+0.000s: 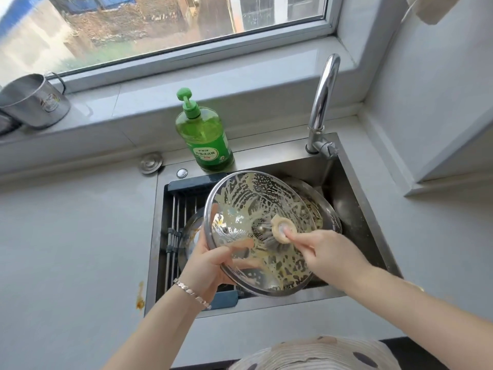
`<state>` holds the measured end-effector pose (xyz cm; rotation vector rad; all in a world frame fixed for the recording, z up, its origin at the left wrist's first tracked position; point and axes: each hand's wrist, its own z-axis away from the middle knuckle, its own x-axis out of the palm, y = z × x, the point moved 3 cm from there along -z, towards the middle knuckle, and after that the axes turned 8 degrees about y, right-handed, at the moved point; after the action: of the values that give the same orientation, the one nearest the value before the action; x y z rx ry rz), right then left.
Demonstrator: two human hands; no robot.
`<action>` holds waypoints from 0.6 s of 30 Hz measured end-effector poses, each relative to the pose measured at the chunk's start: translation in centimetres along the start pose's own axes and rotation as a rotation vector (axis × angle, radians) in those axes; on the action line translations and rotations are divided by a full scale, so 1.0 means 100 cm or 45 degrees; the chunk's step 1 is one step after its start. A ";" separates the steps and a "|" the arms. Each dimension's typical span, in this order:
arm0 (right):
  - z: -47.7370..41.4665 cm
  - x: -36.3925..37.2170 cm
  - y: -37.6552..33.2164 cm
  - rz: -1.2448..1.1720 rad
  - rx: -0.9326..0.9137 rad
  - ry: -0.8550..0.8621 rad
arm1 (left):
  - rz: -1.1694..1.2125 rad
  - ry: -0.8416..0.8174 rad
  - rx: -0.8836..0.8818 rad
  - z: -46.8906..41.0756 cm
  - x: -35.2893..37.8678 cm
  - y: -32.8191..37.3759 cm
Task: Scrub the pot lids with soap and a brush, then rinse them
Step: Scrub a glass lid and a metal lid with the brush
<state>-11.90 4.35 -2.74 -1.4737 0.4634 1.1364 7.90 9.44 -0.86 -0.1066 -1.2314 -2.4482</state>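
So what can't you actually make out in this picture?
All in the head view:
Sink: the soapy glass lid covers most of the metal piece beneath; lid or pot, cannot tell.
Left hand: fingers behind the lid are blurred through glass.
Brush in the right hand: bristle tips lost in foam.
Soap bottle label: too small to read.
Steel mug: cut off by the left edge.

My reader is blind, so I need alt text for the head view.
Over a steel sink, the left hand holds a soapy glass pot lid tilted while the right hand presses a round brush to it. A green soap bottle stands behind the sink, left of the faucet.
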 end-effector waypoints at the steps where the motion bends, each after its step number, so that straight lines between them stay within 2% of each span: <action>1: 0.009 0.003 -0.014 -0.086 -0.059 -0.046 | -0.015 0.003 0.010 -0.001 0.000 -0.002; 3: 0.009 0.006 -0.024 -0.161 -0.134 -0.040 | -0.041 -0.009 0.012 -0.001 0.001 -0.005; 6: -0.014 0.001 0.004 -0.098 0.071 0.067 | -0.023 -0.026 -0.007 -0.001 0.002 -0.003; 8: -0.006 0.000 0.012 -0.071 0.132 0.047 | 0.010 -0.022 -0.004 -0.001 0.001 0.000; 11: 0.016 0.004 -0.030 -0.203 -0.077 -0.068 | -0.010 -0.043 0.012 -0.002 0.004 -0.003; 14: -0.012 -0.002 -0.045 -0.259 -0.154 0.071 | -0.099 -0.143 -0.060 0.002 0.014 -0.009; 18: -0.049 -0.016 0.001 -0.156 0.180 0.228 | -0.024 -0.205 -0.145 0.007 0.015 -0.007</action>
<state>-10.84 -0.71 -2.08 -1.4649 0.5579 0.8619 6.19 9.88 -0.64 -0.3317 -1.1614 -2.5676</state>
